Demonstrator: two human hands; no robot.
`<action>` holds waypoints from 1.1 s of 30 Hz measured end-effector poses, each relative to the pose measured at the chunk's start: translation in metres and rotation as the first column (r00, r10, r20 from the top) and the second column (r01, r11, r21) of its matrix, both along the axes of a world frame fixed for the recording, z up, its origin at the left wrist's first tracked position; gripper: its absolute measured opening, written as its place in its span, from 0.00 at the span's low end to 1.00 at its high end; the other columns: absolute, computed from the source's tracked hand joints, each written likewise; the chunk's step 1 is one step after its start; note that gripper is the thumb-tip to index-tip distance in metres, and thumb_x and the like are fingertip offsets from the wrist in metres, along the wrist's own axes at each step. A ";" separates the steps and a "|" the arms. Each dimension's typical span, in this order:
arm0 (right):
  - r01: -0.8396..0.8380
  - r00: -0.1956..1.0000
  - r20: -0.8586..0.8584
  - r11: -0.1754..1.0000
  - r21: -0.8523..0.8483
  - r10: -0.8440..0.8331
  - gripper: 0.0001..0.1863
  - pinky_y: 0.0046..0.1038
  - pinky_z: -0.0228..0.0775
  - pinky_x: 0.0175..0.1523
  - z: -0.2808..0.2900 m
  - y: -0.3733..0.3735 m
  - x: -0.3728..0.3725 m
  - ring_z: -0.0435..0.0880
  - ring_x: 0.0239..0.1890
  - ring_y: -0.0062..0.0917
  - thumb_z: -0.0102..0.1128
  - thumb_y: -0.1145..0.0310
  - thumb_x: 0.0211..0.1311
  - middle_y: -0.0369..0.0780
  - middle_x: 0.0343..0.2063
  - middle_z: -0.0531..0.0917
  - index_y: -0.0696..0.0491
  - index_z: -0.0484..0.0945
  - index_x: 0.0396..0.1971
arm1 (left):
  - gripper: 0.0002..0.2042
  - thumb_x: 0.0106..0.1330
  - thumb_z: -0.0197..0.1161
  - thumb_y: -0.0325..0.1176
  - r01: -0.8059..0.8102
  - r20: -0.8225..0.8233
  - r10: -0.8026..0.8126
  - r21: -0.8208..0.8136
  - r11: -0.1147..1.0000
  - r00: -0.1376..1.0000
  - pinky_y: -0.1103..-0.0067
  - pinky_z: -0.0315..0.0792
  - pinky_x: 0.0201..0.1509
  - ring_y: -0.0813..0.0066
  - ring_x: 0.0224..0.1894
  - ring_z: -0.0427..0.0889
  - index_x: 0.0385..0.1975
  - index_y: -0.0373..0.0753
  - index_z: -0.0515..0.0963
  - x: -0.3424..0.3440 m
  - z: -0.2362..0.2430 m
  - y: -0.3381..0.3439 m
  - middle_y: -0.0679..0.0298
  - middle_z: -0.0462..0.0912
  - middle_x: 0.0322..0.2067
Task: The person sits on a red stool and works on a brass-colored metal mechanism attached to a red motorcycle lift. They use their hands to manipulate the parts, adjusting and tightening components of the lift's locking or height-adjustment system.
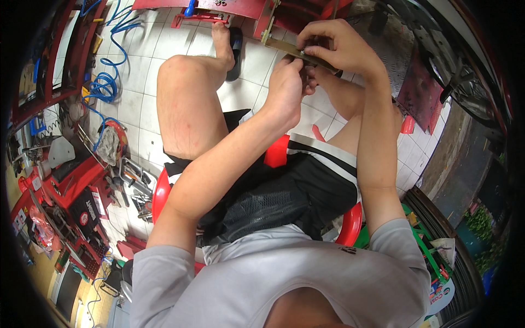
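Observation:
A flat, brownish metal bar [283,46] juts from a red metal frame [264,23] at the top, slanting down to the right. My right hand [345,48] is over the bar, fingers curled, with the thumb tip beside a small shiny bolt-like piece [302,53] on it. What its fingertips pinch is too small to make out. From below, my left hand [285,87] reaches up to the same bar with its fingers bent. A dark part shows near those fingers, mostly hidden by the hand and the bar.
A red machine base [199,18] stands ahead on white floor tiles [145,76]. On the left lie a coiled blue hose [104,87] and red racks with tools [82,188]. A motorcycle-like dark part [437,44] is at far right. My seat is a red stool [350,224].

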State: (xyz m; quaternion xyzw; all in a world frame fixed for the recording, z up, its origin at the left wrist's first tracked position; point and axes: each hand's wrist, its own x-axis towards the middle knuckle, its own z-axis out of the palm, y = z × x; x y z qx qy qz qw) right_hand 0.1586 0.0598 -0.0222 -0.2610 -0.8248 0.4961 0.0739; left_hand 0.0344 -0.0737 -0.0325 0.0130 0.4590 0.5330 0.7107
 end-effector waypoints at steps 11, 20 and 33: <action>0.060 0.998 -0.046 0.981 0.183 -0.052 0.09 0.38 0.76 0.41 0.014 -0.013 -0.005 0.85 0.34 0.45 0.61 0.77 0.50 0.51 0.30 0.85 0.62 0.80 0.33 | 0.06 0.73 0.47 0.29 0.052 0.070 -0.046 -0.084 0.995 0.996 0.77 0.65 0.40 0.75 0.36 0.69 0.45 0.40 0.70 -0.012 -0.004 0.007 0.66 0.73 0.34; 0.135 0.954 0.228 0.960 0.244 -0.192 0.09 0.41 0.76 0.43 0.009 -0.029 -0.017 0.84 0.38 0.47 0.63 0.78 0.50 0.50 0.32 0.85 0.59 0.82 0.33 | 0.07 0.73 0.46 0.28 0.133 0.107 -0.122 -0.098 0.986 0.987 0.78 0.64 0.40 0.75 0.37 0.67 0.47 0.41 0.68 -0.023 -0.006 0.009 0.66 0.72 0.37; 0.571 0.759 0.286 0.809 0.138 -0.584 0.14 0.21 0.70 0.30 0.015 0.085 0.202 0.77 0.26 0.16 0.62 0.63 0.66 0.33 0.25 0.80 0.59 0.82 0.39 | 0.12 0.74 0.45 0.28 0.170 -0.026 -0.169 0.020 0.985 0.985 0.71 0.69 0.46 0.68 0.44 0.75 0.54 0.40 0.66 -0.011 -0.004 0.004 0.63 0.75 0.42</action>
